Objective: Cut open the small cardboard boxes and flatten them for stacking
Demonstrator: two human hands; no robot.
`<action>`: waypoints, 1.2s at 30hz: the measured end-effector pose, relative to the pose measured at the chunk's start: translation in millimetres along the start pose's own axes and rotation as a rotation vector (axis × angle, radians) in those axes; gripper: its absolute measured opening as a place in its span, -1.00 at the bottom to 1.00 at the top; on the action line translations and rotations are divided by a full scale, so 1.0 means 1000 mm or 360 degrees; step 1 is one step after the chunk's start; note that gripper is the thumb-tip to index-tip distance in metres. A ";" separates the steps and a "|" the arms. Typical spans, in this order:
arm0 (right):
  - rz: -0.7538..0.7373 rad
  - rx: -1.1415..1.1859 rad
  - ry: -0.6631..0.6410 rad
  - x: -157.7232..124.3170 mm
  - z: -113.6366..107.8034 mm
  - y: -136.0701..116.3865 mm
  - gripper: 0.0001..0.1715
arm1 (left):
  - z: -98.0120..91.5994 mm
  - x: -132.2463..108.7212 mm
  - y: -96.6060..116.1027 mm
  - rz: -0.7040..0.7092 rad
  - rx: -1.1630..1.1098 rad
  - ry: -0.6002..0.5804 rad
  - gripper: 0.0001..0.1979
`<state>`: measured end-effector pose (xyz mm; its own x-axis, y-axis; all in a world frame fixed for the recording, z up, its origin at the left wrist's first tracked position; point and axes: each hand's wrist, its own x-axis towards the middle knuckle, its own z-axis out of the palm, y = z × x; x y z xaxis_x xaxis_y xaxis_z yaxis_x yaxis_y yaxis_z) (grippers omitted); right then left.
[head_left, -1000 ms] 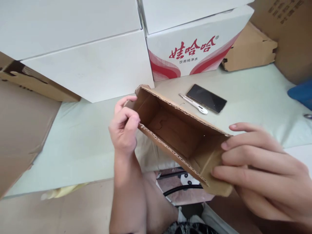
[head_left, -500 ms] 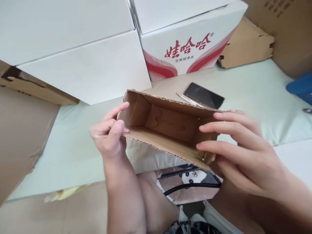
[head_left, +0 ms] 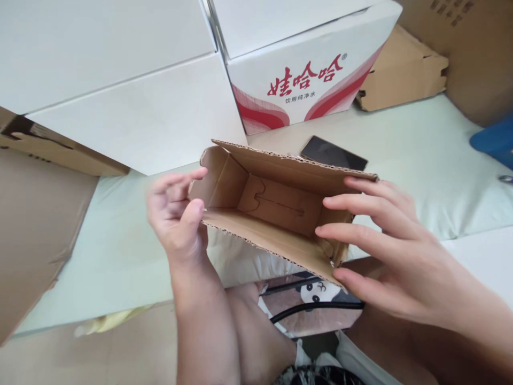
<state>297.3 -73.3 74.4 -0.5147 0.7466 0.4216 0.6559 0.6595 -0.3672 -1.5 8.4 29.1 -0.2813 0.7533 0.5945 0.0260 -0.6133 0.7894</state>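
A small open-topped cardboard box (head_left: 260, 230) is held up in front of me, tilted so that its inside shows. Slotted flaps interlock at its bottom, and nothing lies inside. At the box's left end, my left hand (head_left: 176, 216) grips the end flap, thumb and fingertips near the rim. My right hand (head_left: 396, 243) is on the right end: some fingertips reach into the opening, the thumb presses the near edge and another finger rests by the far edge. The long side flaps stand up and flare slightly outward.
A white carton with red lettering (head_left: 304, 85) and a plain white carton (head_left: 152, 117) stand behind. A black phone (head_left: 334, 153) lies on the pale green cover (head_left: 417, 155). Brown cardboard pieces (head_left: 404, 69) stand at the back right; another brown carton (head_left: 40, 224) is at the left.
The box's long side flaps have spread further apart. My right hand has shifted slightly left, and its thumb now shows on the near edge. My left fingers have loosened a little.
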 end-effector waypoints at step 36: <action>-0.0072 0.0059 -0.0032 0.003 0.002 0.003 -0.68 | 0.009 -0.005 0.007 -0.0541 0.0057 -0.0224 -0.66</action>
<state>296.9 -69.1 73.0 -0.5548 0.7171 0.4219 0.6107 0.6954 -0.3788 8.3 2.3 33.5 -0.1448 0.9396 0.3103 -0.0122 -0.3153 0.9489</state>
